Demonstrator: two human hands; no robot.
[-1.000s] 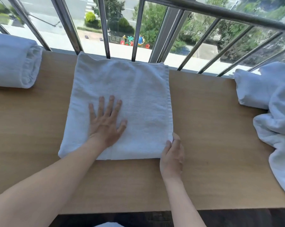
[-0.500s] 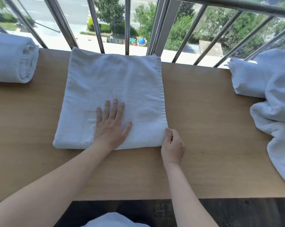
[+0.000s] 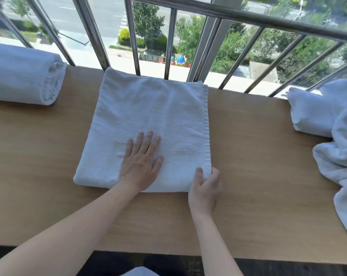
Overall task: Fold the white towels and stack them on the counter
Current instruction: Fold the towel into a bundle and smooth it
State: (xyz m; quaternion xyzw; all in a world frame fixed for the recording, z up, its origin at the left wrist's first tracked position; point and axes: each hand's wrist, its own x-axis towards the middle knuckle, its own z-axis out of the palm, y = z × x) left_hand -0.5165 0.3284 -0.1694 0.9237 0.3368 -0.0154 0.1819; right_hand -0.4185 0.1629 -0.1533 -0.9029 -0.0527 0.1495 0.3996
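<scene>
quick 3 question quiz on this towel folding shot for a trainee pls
1. True or false: the left hand lies flat on the folded towel.
2. Which corner of that towel does the right hand pinch? A) near right B) far left C) far right
3. Fill in: the rolled towel lies at the ____ end of the counter.

Key: 1 true; 2 A; 3 left

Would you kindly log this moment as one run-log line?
left hand flat on towel | right hand pinches towel's near right corner | folded towels left | unfolded pile right
</scene>
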